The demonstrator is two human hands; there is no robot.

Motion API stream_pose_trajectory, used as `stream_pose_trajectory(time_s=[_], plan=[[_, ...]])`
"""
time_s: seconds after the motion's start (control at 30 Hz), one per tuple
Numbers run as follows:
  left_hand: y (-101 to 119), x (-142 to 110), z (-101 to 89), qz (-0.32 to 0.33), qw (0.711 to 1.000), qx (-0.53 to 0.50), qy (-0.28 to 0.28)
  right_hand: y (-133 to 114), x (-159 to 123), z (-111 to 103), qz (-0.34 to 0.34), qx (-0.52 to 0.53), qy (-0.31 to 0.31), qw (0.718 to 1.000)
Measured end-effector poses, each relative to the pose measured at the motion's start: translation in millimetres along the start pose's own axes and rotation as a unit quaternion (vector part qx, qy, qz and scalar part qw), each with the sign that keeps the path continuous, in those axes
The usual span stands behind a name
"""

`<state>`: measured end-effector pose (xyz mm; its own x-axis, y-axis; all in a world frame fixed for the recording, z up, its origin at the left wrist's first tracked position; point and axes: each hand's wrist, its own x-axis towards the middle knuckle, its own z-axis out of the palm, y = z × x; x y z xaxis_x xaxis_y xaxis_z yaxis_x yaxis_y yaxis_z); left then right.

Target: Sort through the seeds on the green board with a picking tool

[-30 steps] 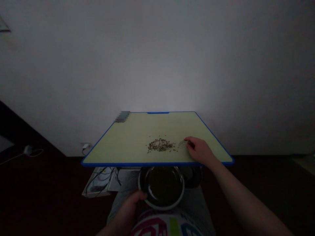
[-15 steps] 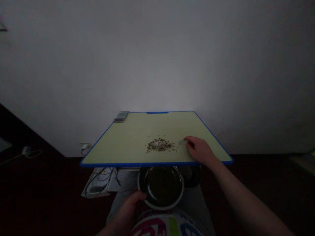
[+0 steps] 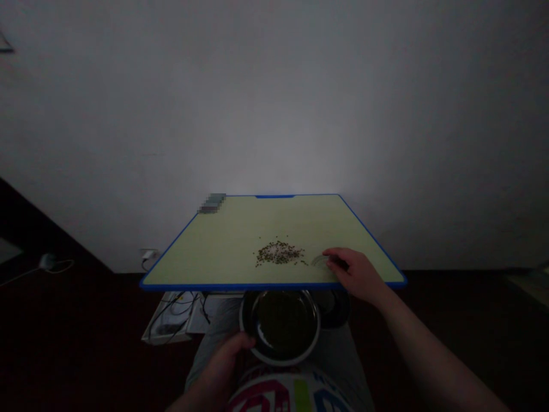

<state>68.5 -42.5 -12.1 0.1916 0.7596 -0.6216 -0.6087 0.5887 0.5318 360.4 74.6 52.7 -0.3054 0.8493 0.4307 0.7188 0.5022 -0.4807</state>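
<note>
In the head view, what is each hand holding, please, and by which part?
The left hand holds the metal bowl by its near left rim; the right hand pinches a clear curved object, too blurred to name, at its right end.

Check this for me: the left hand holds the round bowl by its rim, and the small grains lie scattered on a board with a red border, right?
Not quite: the head view shows that the board has a blue border. The left hand does hold the bowl, and the grains are scattered.

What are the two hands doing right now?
Left hand: holding the metal bowl by its rim.
Right hand: pinching something thin and see-through.
</note>
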Motion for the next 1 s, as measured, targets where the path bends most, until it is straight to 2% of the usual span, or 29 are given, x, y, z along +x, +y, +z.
stream_pose_trajectory(time_s=[0.1,0.27,0.43,0.67,0.87,1.0], plan=[[1,-2,2.5,-0.002,1.0,0.008,0.0,-2,-3,2,-0.012,-0.025,-0.012,1.0],[3,-5,6.0,-0.004,1.0,0.01,-0.008,0,5,6,0.025,-0.059,0.006,0.998],[3,-4,5.3,-0.014,1.0,0.009,-0.014,-7,11,13,0.009,-0.063,-0.002,0.998],[2,-3,4.9,-0.008,1.0,0.009,-0.022,-14,16,25,0.021,-0.106,0.027,0.994],[1,0,1.7,-0.007,1.0,-0.005,-0.02,1,20,17,0.071,-0.139,0.049,0.987],[0,1,0.3,-0.003,1.0,0.001,0.003,2,15,13,0.058,-0.106,0.036,0.992]])
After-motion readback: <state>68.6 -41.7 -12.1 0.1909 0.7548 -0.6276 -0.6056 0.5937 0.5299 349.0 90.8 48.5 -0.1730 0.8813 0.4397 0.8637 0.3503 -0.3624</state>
